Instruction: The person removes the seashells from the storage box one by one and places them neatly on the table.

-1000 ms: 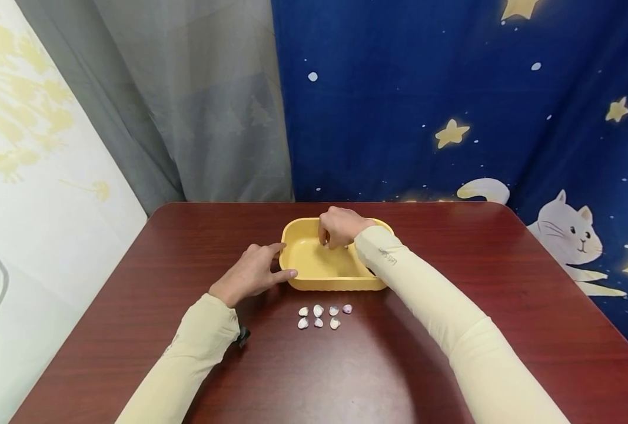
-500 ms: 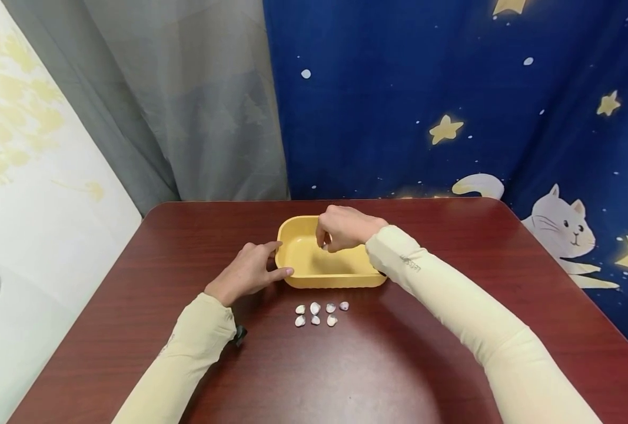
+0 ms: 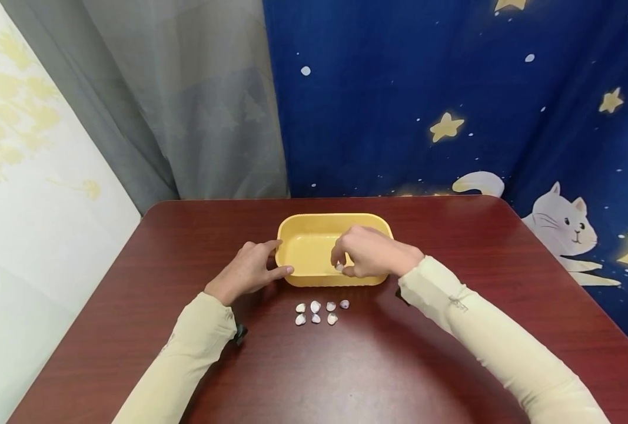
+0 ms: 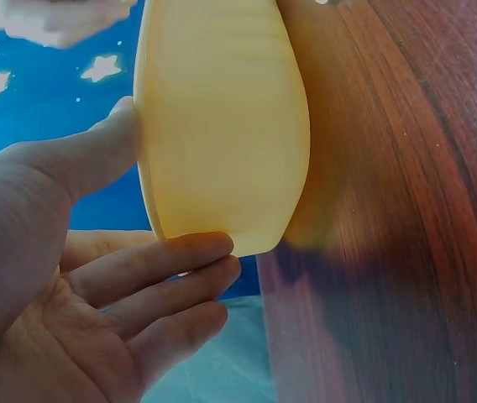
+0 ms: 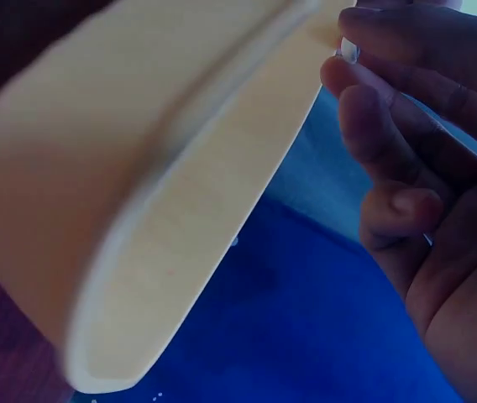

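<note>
A yellow rectangular basin (image 3: 308, 281) sits on the table. My left hand (image 3: 247, 271) is at its left end, with the thumb on the near rim and the fairly straight fingers against the end wall, as the left wrist view also shows. My right hand (image 3: 374, 253) is over the near side of the basin, pinching a small pale seashell (image 3: 339, 267) between thumb and fingertips. That shell (image 5: 350, 50) shows only in part in the right wrist view. In front of the basin, several small seashells (image 3: 315, 306) lie in two rows, one of them a purplish shell (image 3: 344, 304) at the right end.
The dark red wooden table (image 3: 197, 229) has rounded far corners. Behind it hang a grey curtain (image 3: 218, 118) and a blue curtain (image 3: 366, 118) with stars and a cat. A white patterned surface (image 3: 27, 235) stands at the left.
My right hand has come from deep in the basin toward its near rim and slightly right, with the shell pinched. My left hand stays at the basin's left end.
</note>
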Demonstrator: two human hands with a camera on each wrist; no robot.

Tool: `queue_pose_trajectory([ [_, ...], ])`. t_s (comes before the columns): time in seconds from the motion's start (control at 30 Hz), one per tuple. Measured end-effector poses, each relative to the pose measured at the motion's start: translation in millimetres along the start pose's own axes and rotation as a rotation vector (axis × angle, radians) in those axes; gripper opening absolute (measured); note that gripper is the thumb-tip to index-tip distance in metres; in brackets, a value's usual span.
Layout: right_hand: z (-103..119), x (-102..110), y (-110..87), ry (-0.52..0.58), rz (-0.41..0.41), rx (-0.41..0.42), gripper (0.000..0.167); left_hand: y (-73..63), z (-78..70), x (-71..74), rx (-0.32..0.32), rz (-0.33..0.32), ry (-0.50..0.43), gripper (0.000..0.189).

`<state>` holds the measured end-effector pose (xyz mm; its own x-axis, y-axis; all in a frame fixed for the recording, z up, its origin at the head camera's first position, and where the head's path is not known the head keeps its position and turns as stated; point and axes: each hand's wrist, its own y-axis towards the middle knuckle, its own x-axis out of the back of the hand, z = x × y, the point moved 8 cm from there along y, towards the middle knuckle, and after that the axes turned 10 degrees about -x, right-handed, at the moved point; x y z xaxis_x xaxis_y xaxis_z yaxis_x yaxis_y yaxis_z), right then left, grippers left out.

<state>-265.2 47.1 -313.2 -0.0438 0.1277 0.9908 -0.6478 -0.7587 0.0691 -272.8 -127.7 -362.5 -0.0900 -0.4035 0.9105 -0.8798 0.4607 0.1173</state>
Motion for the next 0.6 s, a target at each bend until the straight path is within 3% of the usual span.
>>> queue_pose_trajectory([
  [0.3,19.8,-23.9,-34.9,0.009,-0.015,0.044,0.015,-3.2,-1.5,-3.8,-0.003,0.007,-0.017,0.071],
  [0.6,24.9,-50.9,-43.8,-0.039,-0.002,0.059,0.020,-0.9,-1.4,-1.2,-0.003,0.001,-0.013,0.070],
])
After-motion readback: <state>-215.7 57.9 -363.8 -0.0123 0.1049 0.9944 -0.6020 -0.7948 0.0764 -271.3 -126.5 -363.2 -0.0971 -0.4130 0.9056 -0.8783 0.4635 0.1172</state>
